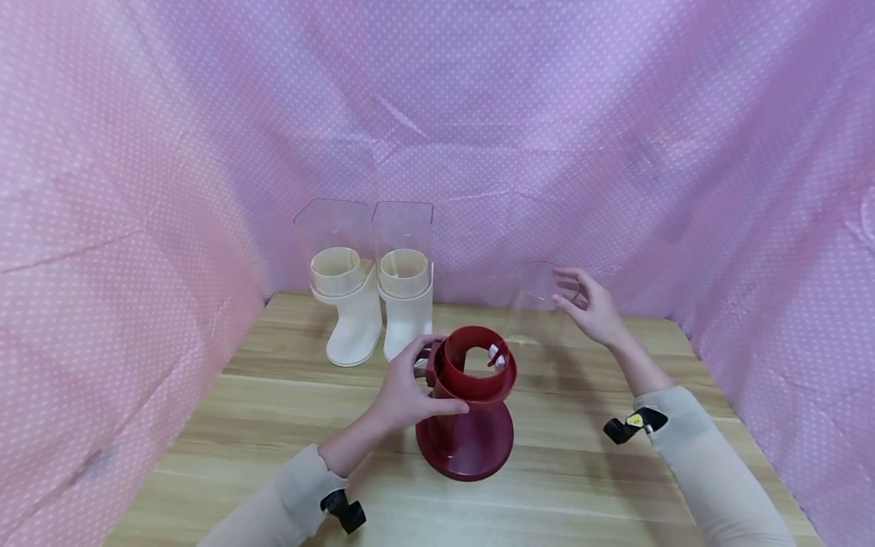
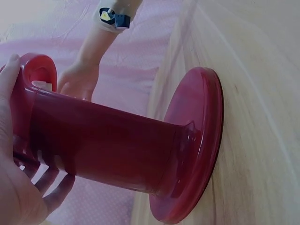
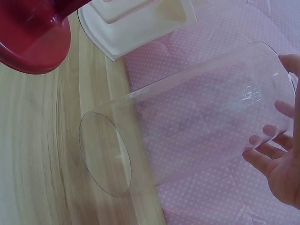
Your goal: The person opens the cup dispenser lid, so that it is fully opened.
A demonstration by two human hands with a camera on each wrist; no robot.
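A glossy red stand (image 1: pixel 472 452), like a dispenser base, has a round foot, a thick upright body and a ring-shaped open top. My left hand (image 1: pixel 410 391) grips it just under the top, thumb in front and fingers round the back. The foot rests on the wooden table. To the right, my right hand (image 1: pixel 591 311) holds a clear plastic cylinder (image 3: pixel 206 112) by its upper rim, with thumb and fingers on its wall. In the right wrist view the cylinder's lower end (image 3: pixel 105 154) is an open ring over the table. Small white pieces (image 1: pixel 497 357) show inside the red top.
Two cream dispensers (image 1: pixel 355 327) with clear square-edged containers on top stand side by side at the back left. Pink dotted cloth (image 1: pixel 478 152) hangs behind and along both sides of the wooden table (image 1: pixel 273 425). Each wrist wears a black strap-on device.
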